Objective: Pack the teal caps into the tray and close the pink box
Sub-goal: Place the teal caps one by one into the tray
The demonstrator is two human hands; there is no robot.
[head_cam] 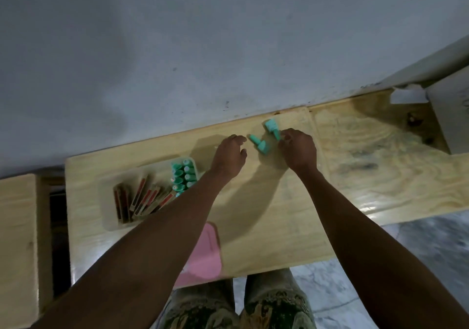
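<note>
Bench (279,214): tray (106,202) at left with teal caps (184,176) in rows, pink box (205,255) at near edge, left hand (229,156) fingers loosely apart holding nothing, right hand (298,148) fingers pinching one of two loose caps (271,125) near far edge.

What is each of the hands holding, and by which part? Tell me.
The right hand pinches one teal cap by its narrow end, as far as can be seen. The left hand holds nothing.

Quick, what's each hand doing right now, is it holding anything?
Left hand: open, fingers loosely curled, holding nothing.
Right hand: closed, pinching the end of the farther teal cap.
</note>
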